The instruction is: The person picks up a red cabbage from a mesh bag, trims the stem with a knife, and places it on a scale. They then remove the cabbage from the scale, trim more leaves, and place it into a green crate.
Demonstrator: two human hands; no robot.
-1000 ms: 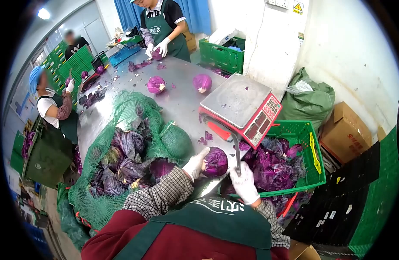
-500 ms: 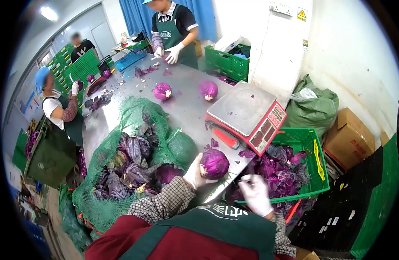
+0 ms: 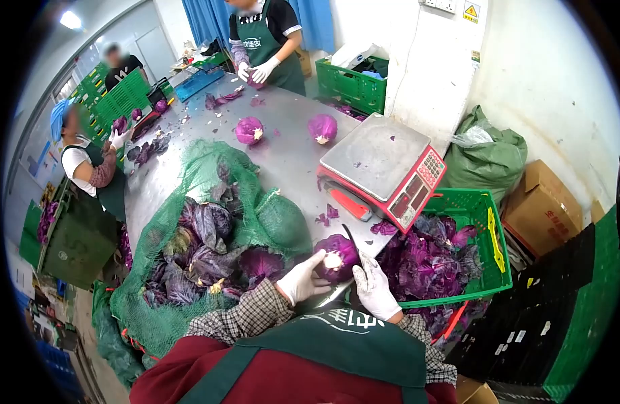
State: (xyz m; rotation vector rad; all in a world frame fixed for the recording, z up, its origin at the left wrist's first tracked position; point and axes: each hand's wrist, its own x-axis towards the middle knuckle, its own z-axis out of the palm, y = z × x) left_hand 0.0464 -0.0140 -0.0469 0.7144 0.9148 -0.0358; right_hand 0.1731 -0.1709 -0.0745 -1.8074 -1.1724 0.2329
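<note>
A purple cabbage [image 3: 339, 254] rests in my left hand [image 3: 303, 279], its pale cut stem turned up toward me. The gloved fingers curl around its left side. My right hand [image 3: 376, 288] is closed at the cabbage's right side. A slim dark blade, apparently a knife [image 3: 348, 234], sticks up past the cabbage from the right fingers; its handle is hidden. To the left, a green mesh sack [image 3: 141, 269] lies open with several dark-leaved cabbages [image 3: 212, 225] in it. Beside my right hand, a green crate [image 3: 451, 294] holds loose purple leaves [image 3: 424, 266].
A red scale [image 3: 384, 168] stands on the metal table [image 3: 289, 168], a red-handled tool [image 3: 350, 202] beside it. Two trimmed cabbages [image 3: 249, 130] lie beyond. One co-worker [image 3: 263, 40] handles a cabbage at the far end; another [image 3: 87, 161] works at the left.
My right hand has come up and left to the cabbage. The cabbage has turned so its stem faces up. The left co-worker's hands have come together around a cabbage.
</note>
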